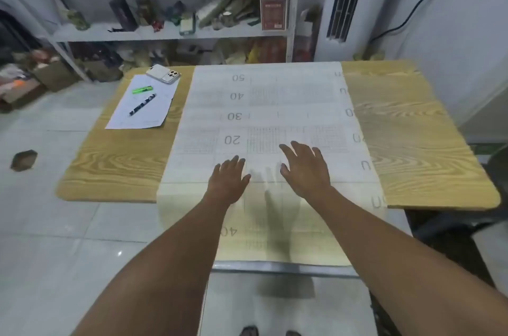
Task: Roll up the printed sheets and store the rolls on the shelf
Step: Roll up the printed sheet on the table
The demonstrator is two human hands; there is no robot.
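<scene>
**Small sheet** [154, 117], left part of the surface [110, 165]: flat, carrying a green item [142, 89] and a pen [142, 105], with a phone [163, 74] on its far corner. Set aside, probably to leave the middle free for rolling.

**Shelf** [90, 33], behind, left to centre: crowded with bottles, bags and a box. Intended home for the rolls; none seen there.

**Printed sheet** [275, 105], centre of the surface: spread flat from the far edge, near end hanging over the near edge toward the person. Numbers 20 to 50 showing. Not yet rolled; laid out lengthways, probably for rolling from one end.

**Left grip** [228, 179], over the near part of the printed sheet: palm down, fingers straight and close, nothing held. Likely smoothing; contact uncertain.

**Right grip** [305, 168], just beside the left grip, slightly farther in: palm down, fingers apart and relaxed, nothing held. Shadow beneath, suggesting a slight hover.
</scene>
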